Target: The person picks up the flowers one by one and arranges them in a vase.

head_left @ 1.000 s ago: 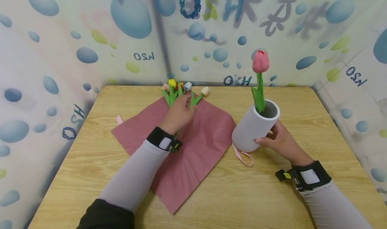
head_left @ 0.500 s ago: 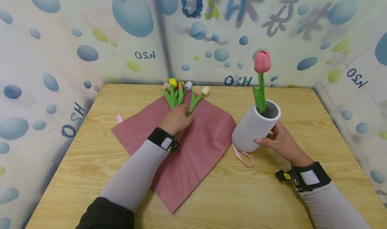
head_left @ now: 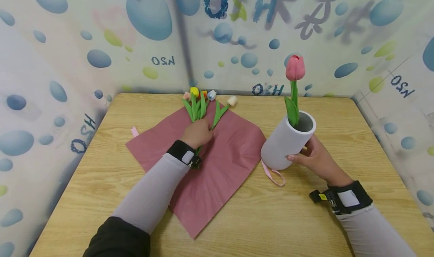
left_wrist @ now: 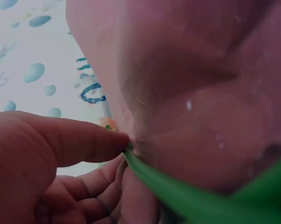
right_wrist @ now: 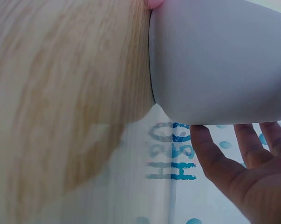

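Note:
Over the dark pink wrapping paper (head_left: pixel 234 159), my left hand (head_left: pixel 197 133) pinches a green tulip stem (left_wrist: pixel 152 175) between thumb and fingers; which flower it belongs to is hard to tell. Beyond the fingers lie a yellow tulip (head_left: pixel 194 92), a pale blue tulip (head_left: pixel 211 95), a cream tulip (head_left: pixel 232 101) and other blooms, heads toward the back edge. My right hand (head_left: pixel 317 161) grips a white vase (head_left: pixel 283 146) low on its right side, thumb in front, fingers around the far side. One pink tulip (head_left: pixel 295 68) stands in the vase, which appears tilted in the head view.
A pink ribbon (head_left: pixel 274 175) curls out beside the vase's base, and a ribbon end (head_left: pixel 134 132) pokes out at the paper's left corner. The wooden table (head_left: pixel 271 223) meets a patterned backdrop (head_left: pixel 251 38) at the back and sides.
My left hand has drawn back slightly toward me along the stems, and its fingers have closed on a stem. The right hand and vase have stayed in place.

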### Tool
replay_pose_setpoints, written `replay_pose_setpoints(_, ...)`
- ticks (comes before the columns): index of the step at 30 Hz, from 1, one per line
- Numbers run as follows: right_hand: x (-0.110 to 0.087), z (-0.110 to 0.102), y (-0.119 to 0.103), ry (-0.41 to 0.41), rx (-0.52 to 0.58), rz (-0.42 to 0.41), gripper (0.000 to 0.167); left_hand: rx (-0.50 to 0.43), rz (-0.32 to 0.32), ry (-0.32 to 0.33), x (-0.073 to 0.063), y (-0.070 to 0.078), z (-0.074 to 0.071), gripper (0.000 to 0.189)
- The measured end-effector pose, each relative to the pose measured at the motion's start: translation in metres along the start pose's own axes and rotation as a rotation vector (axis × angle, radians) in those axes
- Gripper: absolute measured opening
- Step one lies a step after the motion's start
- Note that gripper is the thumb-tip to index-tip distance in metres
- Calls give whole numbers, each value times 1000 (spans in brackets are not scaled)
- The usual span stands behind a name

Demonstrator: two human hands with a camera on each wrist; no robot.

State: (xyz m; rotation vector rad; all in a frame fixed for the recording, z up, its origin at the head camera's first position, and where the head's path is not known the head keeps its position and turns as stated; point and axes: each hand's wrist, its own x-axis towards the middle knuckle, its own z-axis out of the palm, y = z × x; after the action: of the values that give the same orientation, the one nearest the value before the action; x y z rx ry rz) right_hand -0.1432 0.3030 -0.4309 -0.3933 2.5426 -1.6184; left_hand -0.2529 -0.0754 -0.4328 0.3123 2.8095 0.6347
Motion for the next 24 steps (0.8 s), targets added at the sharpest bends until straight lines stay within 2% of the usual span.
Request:
replay_pose_setpoints(11,0,0,-2,-3,6,-4,87,8,-20,-3,2,0,1,30)
replay_pose_setpoints(21,0,-1,0,-4,1,-7,88,-51,-11,85,-1,2,1,10)
replay_pose_setpoints(24,0,-1,0,-4,7,-6,88,-76,-7,111,-2,5,-2,12)
